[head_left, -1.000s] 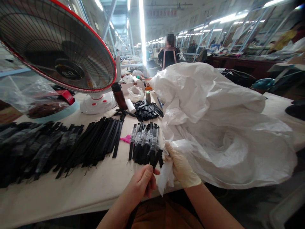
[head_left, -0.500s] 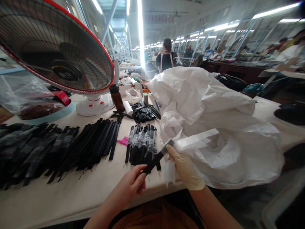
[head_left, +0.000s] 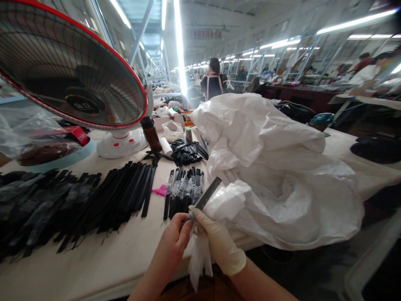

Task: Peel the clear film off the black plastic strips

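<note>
"Black strip (head_left: 208, 194) first: over what surface is it held, and in what room?"

"It is held above the near edge of a pale table (head_left: 119, 255), in a large workshop lit by long ceiling tubes (head_left: 180, 54). On the left, the table is occupied by a red-rimmed fan (head_left: 78, 106) and, in front of it, by a wide spread of dark strips (head_left: 125, 196), some of them bound in clear film. Near the middle, a smaller row of wrapped bundles (head_left: 184, 188) is laid out, with a pink scrap (head_left: 159, 190) just beside it. Behind that row, a heap of short black pieces (head_left: 189, 153), a white roll (head_left: 166, 146) and a brown bottle (head_left: 151, 136) are seen."

"And on the right?"

"That side is largely covered by a crumpled white sheet (head_left: 282, 188). Farther back, a person in dark clothing with pink straps (head_left: 213, 85) can be made out."

"How is the strip placed relative to each hand?"

"Its lower end is pinched between the thumb and fingers of the bare left hand (head_left: 175, 234). By the gloved right hand (head_left: 221, 244), white film (head_left: 200, 259) is gripped against it, the two sets of fingertips being brought close together. The upper end is left projecting beyond them, slanted up and rightward. Whether one layer or several are held cannot be told."
</note>
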Demonstrator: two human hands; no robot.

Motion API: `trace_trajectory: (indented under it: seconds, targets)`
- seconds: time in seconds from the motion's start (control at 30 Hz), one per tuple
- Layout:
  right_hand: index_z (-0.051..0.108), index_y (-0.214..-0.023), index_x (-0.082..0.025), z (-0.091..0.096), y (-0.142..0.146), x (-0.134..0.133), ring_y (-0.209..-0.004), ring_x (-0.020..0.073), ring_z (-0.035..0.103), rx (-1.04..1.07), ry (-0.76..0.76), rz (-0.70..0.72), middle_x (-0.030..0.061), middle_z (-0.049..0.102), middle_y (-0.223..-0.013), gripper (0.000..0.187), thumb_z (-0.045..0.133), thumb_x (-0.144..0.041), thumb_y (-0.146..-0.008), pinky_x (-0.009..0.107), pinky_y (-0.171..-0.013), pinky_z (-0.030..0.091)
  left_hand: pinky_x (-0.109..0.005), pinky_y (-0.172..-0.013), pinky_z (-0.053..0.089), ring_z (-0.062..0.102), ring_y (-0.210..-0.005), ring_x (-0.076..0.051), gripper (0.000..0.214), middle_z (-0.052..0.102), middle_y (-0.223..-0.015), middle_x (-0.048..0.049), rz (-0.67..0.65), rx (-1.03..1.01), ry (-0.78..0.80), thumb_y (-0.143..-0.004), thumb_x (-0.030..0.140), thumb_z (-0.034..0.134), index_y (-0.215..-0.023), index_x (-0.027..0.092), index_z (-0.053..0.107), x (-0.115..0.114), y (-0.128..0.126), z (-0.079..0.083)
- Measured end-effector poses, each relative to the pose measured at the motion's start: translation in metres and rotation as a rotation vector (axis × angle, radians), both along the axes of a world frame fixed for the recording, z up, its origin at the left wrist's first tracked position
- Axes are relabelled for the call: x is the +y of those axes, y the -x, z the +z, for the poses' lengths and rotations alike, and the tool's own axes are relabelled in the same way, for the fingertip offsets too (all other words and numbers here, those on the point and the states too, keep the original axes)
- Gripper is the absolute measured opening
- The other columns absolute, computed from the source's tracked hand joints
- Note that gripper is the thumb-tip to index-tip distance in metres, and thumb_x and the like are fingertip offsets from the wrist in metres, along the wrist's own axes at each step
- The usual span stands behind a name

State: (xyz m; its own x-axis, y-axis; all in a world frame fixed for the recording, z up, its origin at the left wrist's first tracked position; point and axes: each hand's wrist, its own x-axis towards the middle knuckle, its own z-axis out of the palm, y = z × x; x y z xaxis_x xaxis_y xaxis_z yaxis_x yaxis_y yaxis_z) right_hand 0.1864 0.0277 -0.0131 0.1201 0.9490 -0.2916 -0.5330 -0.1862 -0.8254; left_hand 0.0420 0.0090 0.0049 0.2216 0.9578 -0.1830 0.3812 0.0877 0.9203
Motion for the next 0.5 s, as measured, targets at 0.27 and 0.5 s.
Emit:
trace_trajectory:
  seconds: [0.27,0.5]
  targets:
    - [0.055,-0.055,-0.019,-0.005,0.000,0.003,-0.042,0.0077,0.038,0.169,0.039,-0.011,-0.0066,0.044,-0.046,0.034,0.075,-0.045,-0.064,0.024,-0.045,0.033,-0.023,-0.049,0.031,0.041,-0.051,-0.012,0.025,0.044,-0.059,0.0050,-0.011,0.117,-0.082,-0.087,0.041,0.042,-0.081,0.019,0.052,-0.007,-0.002,0.002]
    - [0.070,-0.081,-0.020,0.003,-0.013,0.006,-0.045,0.0064,0.045,0.270,0.013,0.082,-0.0077,0.054,-0.052,0.022,0.077,-0.032,-0.064,0.020,-0.048,0.038,-0.029,-0.067,0.042,0.060,-0.072,-0.020,0.032,0.065,-0.079,-0.0069,0.131,0.499,-0.294,-0.089,0.025,0.036,-0.114,0.014,0.053,0.041,0.028,-0.004]
